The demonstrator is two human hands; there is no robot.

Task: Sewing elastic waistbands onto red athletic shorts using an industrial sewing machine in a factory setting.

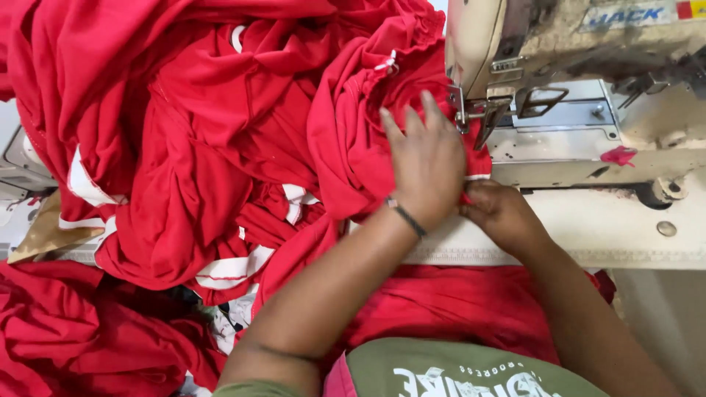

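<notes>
While the left hand (426, 165) presses spread on the red cloth (353, 147) beside the sewing machine (559, 125) and the right hand (500, 213) pinches its edge, feed flat and slow toward the needle.

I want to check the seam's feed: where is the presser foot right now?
In the head view, the presser foot is upper right, just right of the left hand.
</notes>
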